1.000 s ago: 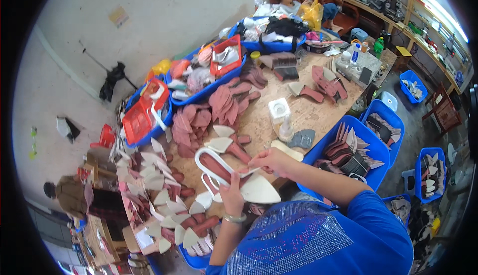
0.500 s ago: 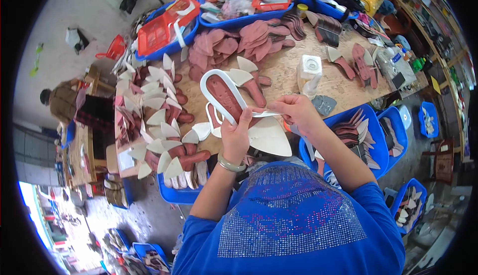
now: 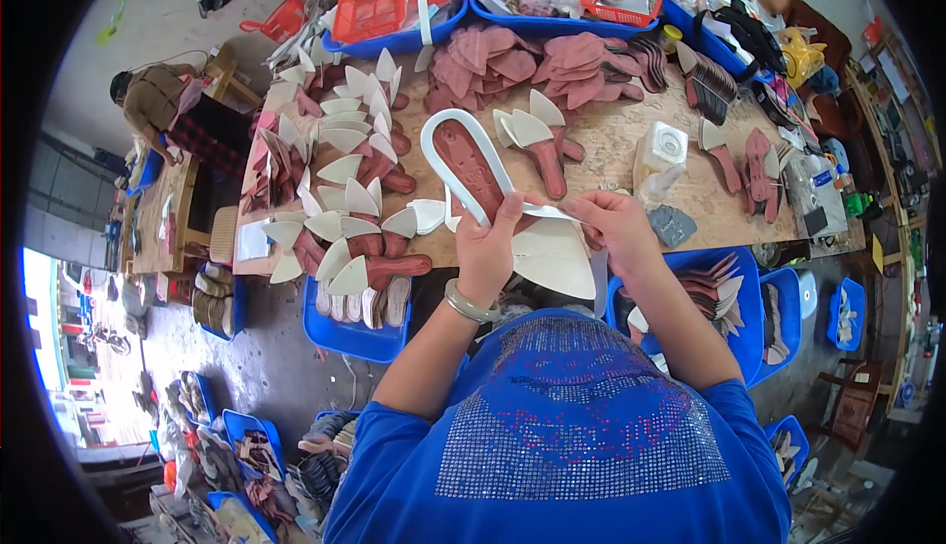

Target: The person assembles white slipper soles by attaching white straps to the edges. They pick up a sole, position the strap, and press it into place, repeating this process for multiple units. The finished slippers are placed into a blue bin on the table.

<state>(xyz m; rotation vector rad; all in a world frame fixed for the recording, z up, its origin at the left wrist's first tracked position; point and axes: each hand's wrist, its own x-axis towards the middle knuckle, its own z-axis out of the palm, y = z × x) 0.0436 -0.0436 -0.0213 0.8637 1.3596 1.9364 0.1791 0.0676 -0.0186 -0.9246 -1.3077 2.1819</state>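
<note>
Left hand [image 3: 488, 251] grips the rounded reddish sole [image 3: 469, 168]; right hand [image 3: 619, 229] pinches its thin white band [image 3: 548, 212] at four o'clock.

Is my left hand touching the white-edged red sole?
Touching. The head view shows the left hand gripping the white-edged red sole, thumb over its edge.

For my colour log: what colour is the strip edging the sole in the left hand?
The strip is white, seen best in the head view.
</note>
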